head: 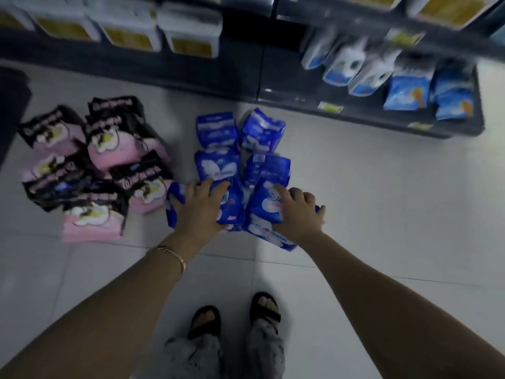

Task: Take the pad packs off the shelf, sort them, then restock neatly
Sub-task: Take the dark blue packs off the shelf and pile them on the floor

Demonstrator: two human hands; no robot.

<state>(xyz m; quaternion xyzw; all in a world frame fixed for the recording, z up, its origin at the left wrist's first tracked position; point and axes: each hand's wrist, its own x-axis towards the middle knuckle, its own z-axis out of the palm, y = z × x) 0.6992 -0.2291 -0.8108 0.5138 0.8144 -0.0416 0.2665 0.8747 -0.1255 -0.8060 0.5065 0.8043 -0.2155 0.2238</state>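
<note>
Leaned over the tiled floor [382,201] with both arms stretched down. Clamped the left hand [196,206] on the left blue pack [231,206], with fingers spread wide and curled over its far edge. Clamped the right hand [297,212] on the right blue pack [262,214], with fingers bunched closer and bent over the wrapper, thumb hooked round the three o'clock side. Held both packs just beside each other, in the nearest row of the blue pile. Counted four more blue packs [216,129] at twelve o'clock from the hands, in two rows of two, close-packed. Spotted the pink-and-black packs [95,165] at nine to ten o'clock from the hands, heaped loosely and overlapping, just beside the blue lot. Found the dark shelf [369,116] at one to two o'clock, with light-blue packs [404,91] upright on its bottom level and white packs [344,67] at their nine o'clock, blurred. Caught white-and-yellow packs [188,36] along the upper level at eleven to twelve o'clock. Noted a thin bracelet [175,255] on the left wrist and black sandals [205,321] at six o'clock. Could not tell lifted from resting for either gripped pack.
</note>
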